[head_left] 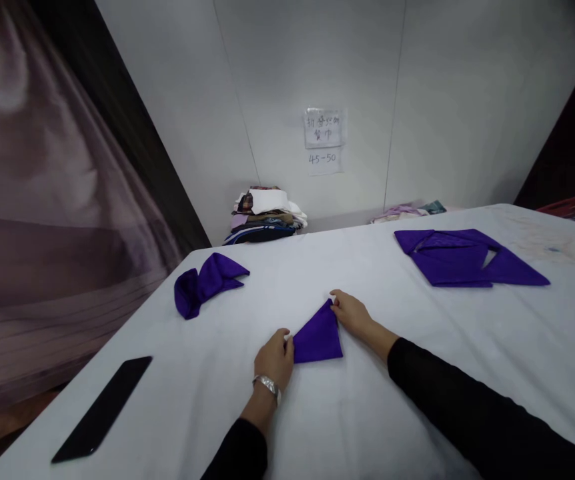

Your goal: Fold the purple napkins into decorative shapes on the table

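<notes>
A small purple cloth [319, 338], folded into a rough triangle, lies on the white-covered table [367, 407] in front of me. My left hand [275, 359], with a silver bracelet at its wrist, pinches the cloth's left corner. At the upper corner my right hand [350, 312] has its thumb and fingers closed on the fabric. To the left rests a crumpled, folded purple cloth [215, 277], touched by neither hand. Farther off on the right is a larger purple cloth [457, 260], loosely folded with gaps between its layers.
A flat black slab [105, 407] lies near the table's left edge. Beyond the far edge stands a pile of folded clothes [267, 213], with more fabric [405, 212] to its right. Handwritten paper signs [323, 140] hang on the wall. A pinkish curtain [57, 220] hangs at left.
</notes>
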A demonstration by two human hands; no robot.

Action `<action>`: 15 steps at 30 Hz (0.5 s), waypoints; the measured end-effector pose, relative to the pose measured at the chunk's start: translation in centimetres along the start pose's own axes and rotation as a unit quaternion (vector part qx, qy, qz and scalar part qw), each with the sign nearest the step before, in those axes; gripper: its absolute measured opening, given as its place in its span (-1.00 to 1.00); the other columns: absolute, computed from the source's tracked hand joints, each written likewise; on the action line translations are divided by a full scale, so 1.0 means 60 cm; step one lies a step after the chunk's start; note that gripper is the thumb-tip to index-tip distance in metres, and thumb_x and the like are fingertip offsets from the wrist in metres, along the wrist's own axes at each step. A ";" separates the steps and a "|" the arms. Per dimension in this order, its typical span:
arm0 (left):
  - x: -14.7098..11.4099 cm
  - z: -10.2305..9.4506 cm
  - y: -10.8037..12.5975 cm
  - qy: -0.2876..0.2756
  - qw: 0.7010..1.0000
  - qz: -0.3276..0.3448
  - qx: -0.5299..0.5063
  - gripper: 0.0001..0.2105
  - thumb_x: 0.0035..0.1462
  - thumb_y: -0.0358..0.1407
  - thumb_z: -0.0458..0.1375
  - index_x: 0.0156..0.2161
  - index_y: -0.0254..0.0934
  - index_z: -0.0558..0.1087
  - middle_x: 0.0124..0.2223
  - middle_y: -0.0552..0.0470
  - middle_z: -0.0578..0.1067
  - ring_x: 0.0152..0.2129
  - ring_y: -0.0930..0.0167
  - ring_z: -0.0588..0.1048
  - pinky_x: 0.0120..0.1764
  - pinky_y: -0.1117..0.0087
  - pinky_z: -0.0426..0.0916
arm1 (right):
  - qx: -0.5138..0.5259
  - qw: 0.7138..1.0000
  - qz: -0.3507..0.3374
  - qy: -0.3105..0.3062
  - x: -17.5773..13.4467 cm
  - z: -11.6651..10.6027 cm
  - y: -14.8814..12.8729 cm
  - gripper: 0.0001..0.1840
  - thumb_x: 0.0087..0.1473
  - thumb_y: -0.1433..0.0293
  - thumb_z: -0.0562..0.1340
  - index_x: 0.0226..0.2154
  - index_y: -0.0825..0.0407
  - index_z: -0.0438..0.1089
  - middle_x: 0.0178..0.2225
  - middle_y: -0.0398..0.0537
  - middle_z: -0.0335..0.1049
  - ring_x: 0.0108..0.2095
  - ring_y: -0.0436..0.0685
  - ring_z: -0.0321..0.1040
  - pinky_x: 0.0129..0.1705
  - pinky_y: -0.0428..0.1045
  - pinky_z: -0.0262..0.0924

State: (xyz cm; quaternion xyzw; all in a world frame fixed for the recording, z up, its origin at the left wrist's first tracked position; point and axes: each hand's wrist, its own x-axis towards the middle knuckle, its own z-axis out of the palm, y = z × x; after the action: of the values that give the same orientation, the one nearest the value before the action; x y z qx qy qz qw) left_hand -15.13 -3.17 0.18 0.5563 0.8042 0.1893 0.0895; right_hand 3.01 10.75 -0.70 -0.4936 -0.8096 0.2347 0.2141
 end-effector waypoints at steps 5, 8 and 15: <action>-0.004 -0.003 0.003 0.003 1.000 -0.002 0.021 -0.74 0.14 -0.24 -0.08 -0.09 -0.19 0.32 -0.28 0.05 0.51 -0.37 0.44 0.45 -0.33 0.45 0.22 | -0.010 1.000 0.024 -0.011 0.006 -0.004 -0.003 -0.72 0.02 0.41 0.12 -0.15 0.00 0.26 -0.33 -0.12 0.38 -0.35 0.02 0.28 -0.40 -0.12 -0.02; -0.008 -0.004 0.003 0.010 1.000 -0.002 0.028 -0.74 0.14 -0.25 -0.07 -0.08 -0.21 0.32 -0.24 0.04 0.49 -0.33 0.44 0.44 -0.29 0.44 0.23 | -0.015 1.000 0.021 -0.009 0.008 -0.006 -0.004 -0.80 0.01 0.41 0.11 -0.24 0.00 0.31 -0.32 -0.11 0.39 -0.34 0.04 0.28 -0.40 -0.11 -0.01; -0.009 -0.010 0.000 0.053 0.995 0.056 0.056 -0.69 0.07 -0.43 -0.07 -0.07 -0.29 0.32 -0.12 -0.03 0.43 -0.18 0.40 0.38 -0.13 0.39 0.25 | -0.024 1.000 -0.001 -0.014 0.010 -0.008 -0.006 -0.79 -0.03 0.46 0.07 -0.34 -0.01 0.38 -0.30 -0.11 0.42 -0.30 0.05 0.30 -0.35 -0.11 0.01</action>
State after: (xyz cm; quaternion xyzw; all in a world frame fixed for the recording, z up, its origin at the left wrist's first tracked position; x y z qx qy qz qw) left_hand -15.14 -3.79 0.71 0.5938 0.7847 0.1779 0.0053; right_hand 2.75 11.24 -0.05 -0.4942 -0.8185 0.2220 0.1914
